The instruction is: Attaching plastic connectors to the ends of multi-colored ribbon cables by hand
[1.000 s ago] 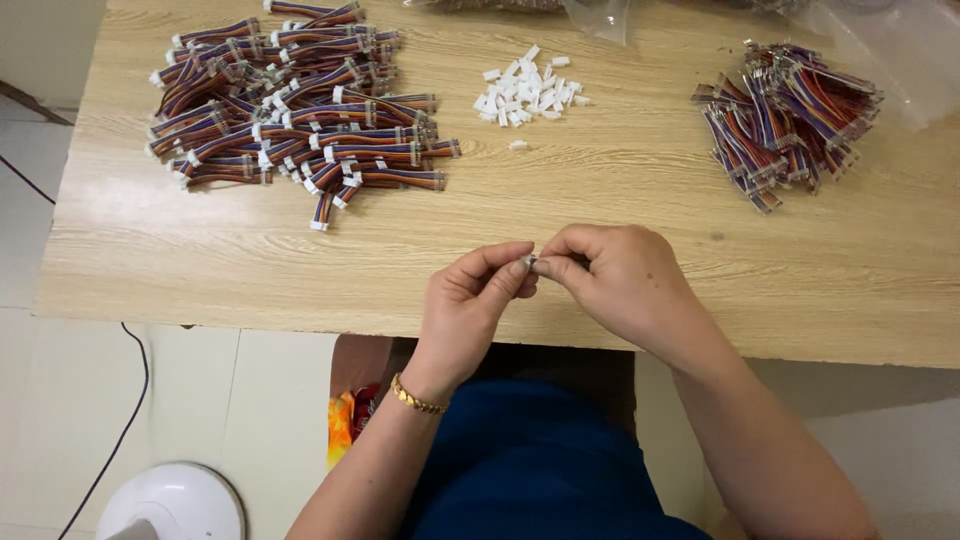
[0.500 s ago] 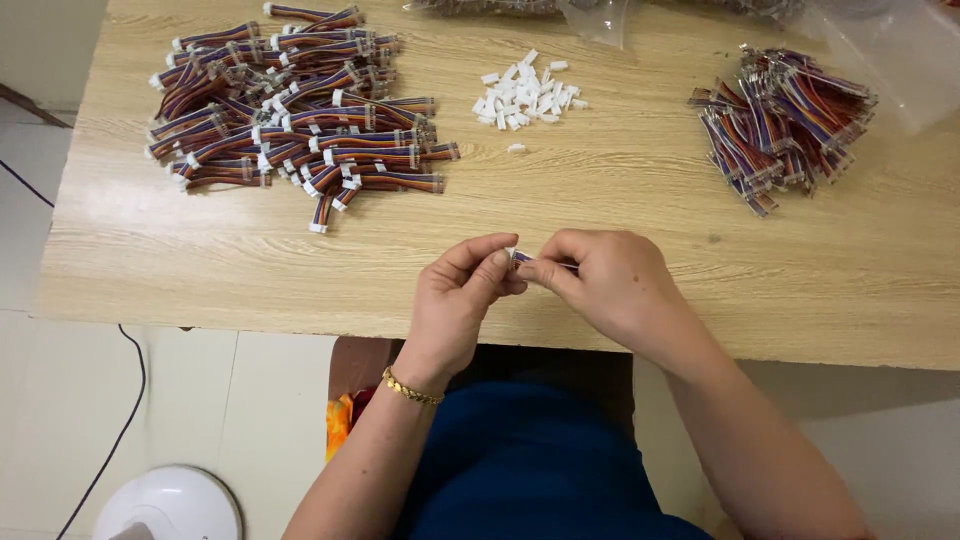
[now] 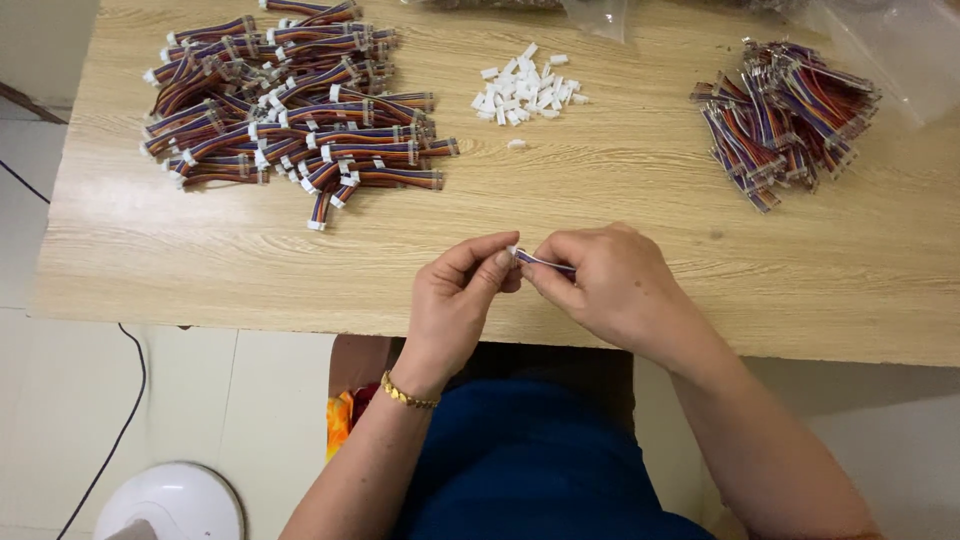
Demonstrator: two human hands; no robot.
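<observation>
ribbon cable [image 3: 548, 262] sits pinched between both hands above the wooden table's [image 3: 600, 200] near edge; left hand [image 3: 462, 297] closes fingertips on its white connector end, right hand [image 3: 600, 280] clamps the wires, steadying it. loose white connectors [image 3: 525, 85] lie well beyond.

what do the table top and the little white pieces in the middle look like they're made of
The light wooden table top looks like wood-grain laminate or veneer: even streaked grain, matte sheen. The small white connector pieces look like moulded plastic: uniform opaque white, blocky shapes; too small to be sure.
</observation>
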